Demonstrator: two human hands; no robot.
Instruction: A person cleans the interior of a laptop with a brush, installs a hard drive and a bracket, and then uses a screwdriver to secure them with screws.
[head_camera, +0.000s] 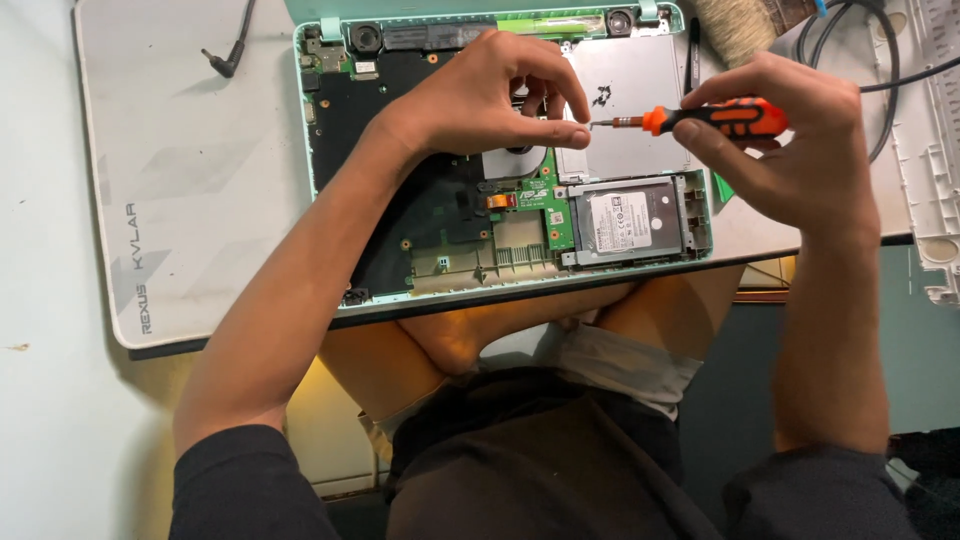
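On the tabletop (60, 200), left to right: grey mat (190, 190); opened laptop (430, 230); left hand (480, 100), fingers pinched at screwdriver (700, 118) tip; screwdriver lying level, pointing left; right hand (790, 150) closed round its orange handle.

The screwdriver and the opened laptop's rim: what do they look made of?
Screwdriver: the handle looks like orange plastic with black, probably rubbery grip patches, matte; the thin shaft is shiny, likely steel. The right hand holds it, and the left hand pinches its tip. Laptop rim: smooth mint-green, evenly coloured, probably moulded plastic.
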